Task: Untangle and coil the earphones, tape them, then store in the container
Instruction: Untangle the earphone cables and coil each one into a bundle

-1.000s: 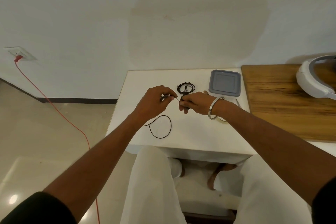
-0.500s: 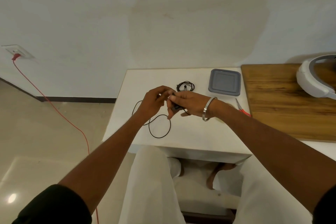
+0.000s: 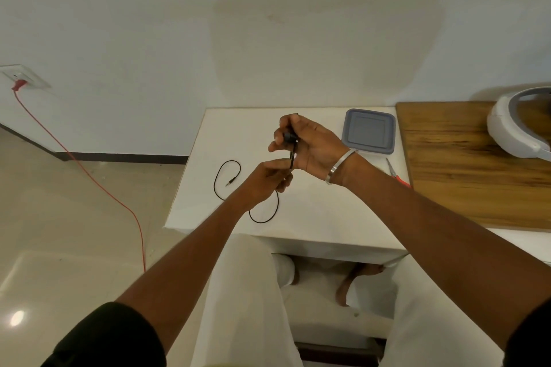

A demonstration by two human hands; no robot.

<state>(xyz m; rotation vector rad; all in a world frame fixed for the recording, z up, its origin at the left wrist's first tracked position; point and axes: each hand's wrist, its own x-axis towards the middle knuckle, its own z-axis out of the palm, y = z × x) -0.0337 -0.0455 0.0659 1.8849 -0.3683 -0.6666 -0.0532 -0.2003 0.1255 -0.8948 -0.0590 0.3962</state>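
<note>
Two hands: both raised just above the middle of the desk [image 3: 313,217], working one black cable.
Right hand [image 3: 310,143]: fingers curled, pinching a small dark bunch of the earphones [image 3: 290,140] between thumb and fingertips; a metal bangle sits on the wrist.
Left hand [image 3: 268,179]: fingers curled round the cable just below the right hand, pinching it where it runs down from the bunch.
Cable run: from the left hand it drops to the desk, loops near the front edge, then curves up toward the left edge and ends in the jack plug [image 3: 230,181], lying flat.
Handling, judged: very light, thin, limp; no stiffness to hold a shape, so loops likely spring open unless pinched. Smooth sheath looks slippery. Buds and jack joints are the weak spots; pulling hard there risks damage.
Where to hold, judged: keep the wound bunch pinched in the right hand, feed slack with the left a short way along the bare cable, not at the plug.
Stage, judged: coiling under way; most of the length lies loose on the desk.
Container [image 3: 369,135]: grey, square, at the back right corner of the desk, well apart from the hands.
Scissors [image 3: 396,174]: red-handled, at the right edge, partly hidden by the right forearm.
Tape: not seen.
</note>
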